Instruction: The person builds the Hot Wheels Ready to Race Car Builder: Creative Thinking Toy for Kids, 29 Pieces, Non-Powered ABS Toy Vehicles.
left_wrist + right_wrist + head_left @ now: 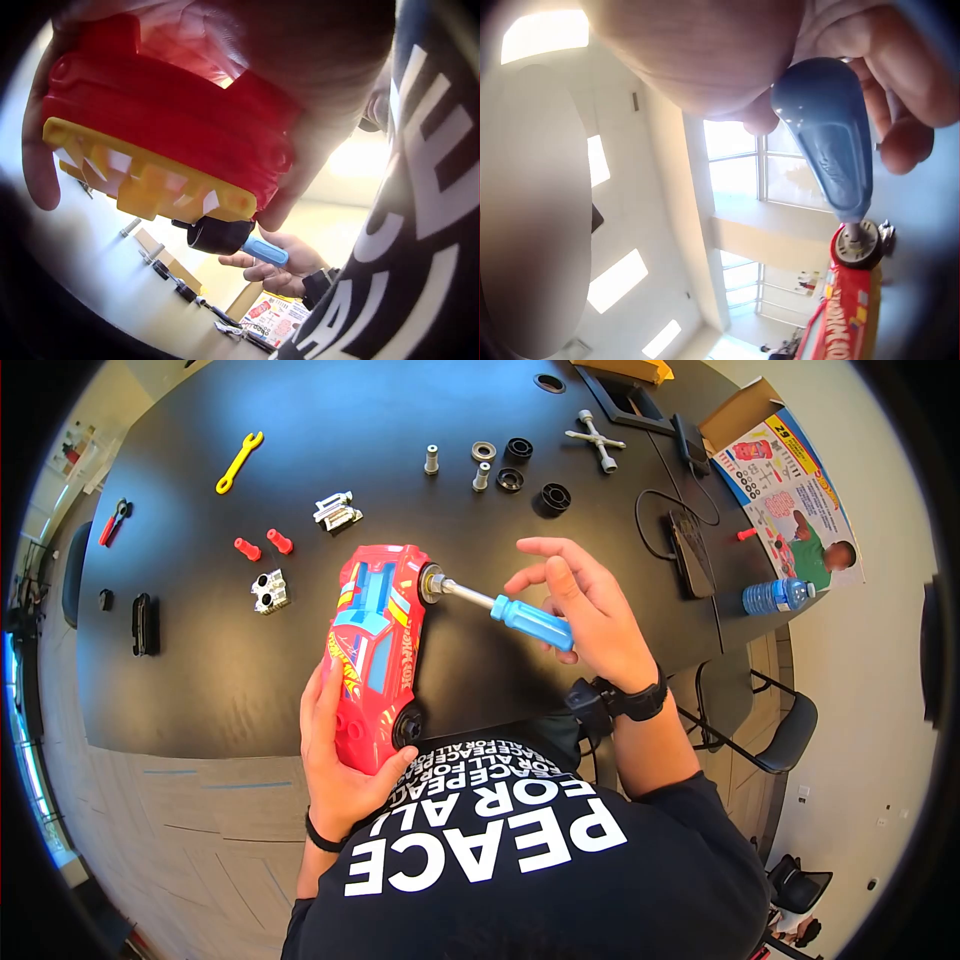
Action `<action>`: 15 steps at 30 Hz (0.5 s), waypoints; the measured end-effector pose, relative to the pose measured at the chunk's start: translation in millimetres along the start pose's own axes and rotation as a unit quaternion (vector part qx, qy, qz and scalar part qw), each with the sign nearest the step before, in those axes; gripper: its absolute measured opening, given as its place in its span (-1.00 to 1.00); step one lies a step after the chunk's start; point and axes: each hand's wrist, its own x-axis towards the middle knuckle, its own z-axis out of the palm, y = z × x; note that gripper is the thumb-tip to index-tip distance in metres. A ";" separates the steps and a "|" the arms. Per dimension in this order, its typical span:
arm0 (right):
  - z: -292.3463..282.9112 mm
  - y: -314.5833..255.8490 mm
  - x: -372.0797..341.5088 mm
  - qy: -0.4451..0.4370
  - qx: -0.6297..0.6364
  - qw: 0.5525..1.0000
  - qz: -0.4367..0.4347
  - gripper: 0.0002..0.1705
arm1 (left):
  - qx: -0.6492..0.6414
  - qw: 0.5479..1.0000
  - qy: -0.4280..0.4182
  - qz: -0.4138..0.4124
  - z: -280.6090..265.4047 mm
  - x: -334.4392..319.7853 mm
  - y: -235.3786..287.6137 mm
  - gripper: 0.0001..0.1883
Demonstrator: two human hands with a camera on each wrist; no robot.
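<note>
My left hand (345,785) grips the rear of a red toy car (375,650) with blue windows, the thumb on one side and fingers on the other. Its yellow underside (150,176) shows in the left wrist view. A blue-handled screwdriver (530,622) reaches from my right hand to the car's front wheel (857,244), its metal end against the hub. My right hand (600,615) is loosely spread about the handle, index finger and thumb raised off it; the handle's butt lies by the palm. A black rear wheel (408,726) sits nearer the left thumb.
Silver engine-like parts (337,512), red pegs (280,541), a yellow wrench (240,463), black wheel pieces (552,499) and a grey cross wrench (596,441) lie across the black table (180,690). A water bottle (778,596), phone (690,552) and printed box (790,490) stand right.
</note>
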 end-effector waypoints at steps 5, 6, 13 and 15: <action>-1.4 6.7 -5.0 -0.038 0.077 0.996 -0.007 -0.37 | 0.011 1.000 -0.007 -0.001 1.9 -1.9 -1.7 0.22; -1.0 11.7 -5.7 -0.037 0.077 0.996 -0.006 -0.37 | 0.010 1.000 -0.008 -0.001 2.1 -1.7 -1.7 0.22; -4.1 19.9 2.1 0.015 -0.099 0.993 -0.063 -0.41 | 0.013 1.000 -0.008 0.005 1.5 -0.8 -4.6 0.22; -4.9 25.6 5.4 0.034 -0.176 0.983 -0.049 -0.46 | 0.024 1.000 -0.009 0.005 1.4 -0.9 -4.4 0.23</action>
